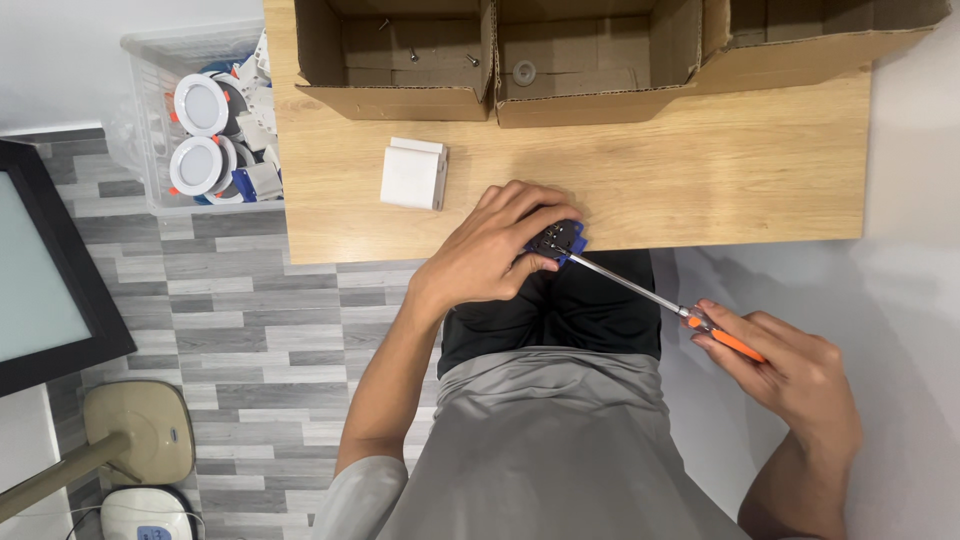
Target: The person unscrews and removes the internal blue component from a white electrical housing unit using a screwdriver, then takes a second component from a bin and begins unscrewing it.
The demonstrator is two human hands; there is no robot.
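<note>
My left hand (495, 250) grips a small blue and black electrical part (556, 241) at the near edge of the wooden table (700, 170). My right hand (790, 375) holds a screwdriver (660, 300) by its orange handle, low and to the right. The long metal shaft runs up and left, and its tip meets the top of the blue part. A white rectangular box-like piece (413, 174) lies on the table, just left of my left hand.
Three open cardboard boxes (590, 60) line the table's far edge, with a few screws and a small round piece inside. A clear plastic bin (200, 120) of white round lamp fittings stands on the floor to the left. A dark framed panel (45, 270) lies at far left.
</note>
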